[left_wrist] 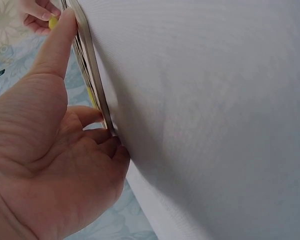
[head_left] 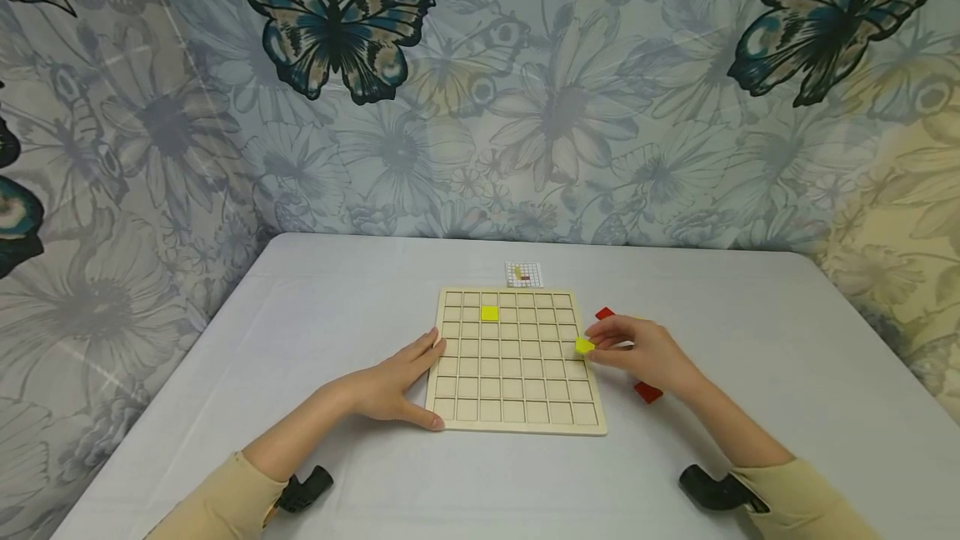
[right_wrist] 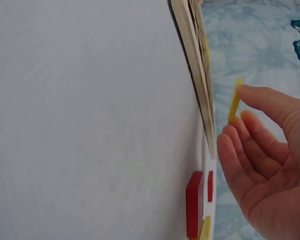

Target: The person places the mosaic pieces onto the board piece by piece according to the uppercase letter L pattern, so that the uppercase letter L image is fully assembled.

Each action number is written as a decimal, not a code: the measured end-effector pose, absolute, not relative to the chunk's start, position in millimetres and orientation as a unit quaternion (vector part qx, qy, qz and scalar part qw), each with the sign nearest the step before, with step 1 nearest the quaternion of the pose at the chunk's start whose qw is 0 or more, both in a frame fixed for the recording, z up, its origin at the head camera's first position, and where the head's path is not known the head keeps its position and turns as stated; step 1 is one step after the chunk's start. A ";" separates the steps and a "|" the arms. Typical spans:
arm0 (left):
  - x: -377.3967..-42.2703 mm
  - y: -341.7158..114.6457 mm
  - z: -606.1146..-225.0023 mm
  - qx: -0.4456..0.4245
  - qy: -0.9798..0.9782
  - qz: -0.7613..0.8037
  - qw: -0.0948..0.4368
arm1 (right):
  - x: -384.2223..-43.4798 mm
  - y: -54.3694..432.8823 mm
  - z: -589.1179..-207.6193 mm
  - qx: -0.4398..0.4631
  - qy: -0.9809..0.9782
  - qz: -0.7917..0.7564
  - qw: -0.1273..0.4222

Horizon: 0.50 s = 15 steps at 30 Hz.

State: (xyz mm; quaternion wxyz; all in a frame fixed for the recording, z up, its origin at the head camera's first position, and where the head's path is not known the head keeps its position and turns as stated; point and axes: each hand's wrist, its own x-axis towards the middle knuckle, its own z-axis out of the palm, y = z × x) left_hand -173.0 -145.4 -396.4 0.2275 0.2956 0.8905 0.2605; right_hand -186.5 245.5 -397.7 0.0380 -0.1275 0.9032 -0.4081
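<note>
My right hand (head_left: 651,354) pinches yellow tile (head_left: 583,346), 3 o'clock of board (head_left: 512,367) | left hand (head_left: 384,387) released, touching 9 o'clock edge | likely placing step; next wants careful alignment

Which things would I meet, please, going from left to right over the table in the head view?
Black left-wrist device, left hand, flat yellow square, patterned card, held yellow piece, farther red piece, nearer red piece, black right-wrist device.
</note>
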 end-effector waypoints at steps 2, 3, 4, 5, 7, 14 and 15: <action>-172.9 -145.5 -396.5 0.295 0.891 0.260 0.228 | -186.9 240.3 -397.8 -0.132 0.900 -0.415 0.037; -172.8 -145.5 -396.5 0.294 0.891 0.261 0.228 | -187.3 237.6 -397.7 -0.136 0.897 -0.418 0.036; -172.7 -145.4 -396.4 0.294 0.891 0.261 0.228 | -187.7 234.9 -397.5 -0.140 0.895 -0.423 0.037; -172.7 -145.5 -396.5 0.293 0.891 0.261 0.228 | -188.1 232.3 -397.3 -0.145 0.891 -0.428 0.038; -172.6 -145.3 -396.3 0.294 0.890 0.262 0.228 | -188.9 227.1 -397.0 -0.153 0.887 -0.434 0.041; -172.5 -145.2 -395.6 0.292 0.892 0.259 0.229 | -191.1 211.0 -396.6 -0.180 0.881 -0.436 0.047; -172.5 -145.1 -395.4 0.292 0.892 0.258 0.229 | -192.0 208.2 -396.8 -0.177 0.880 -0.437 0.049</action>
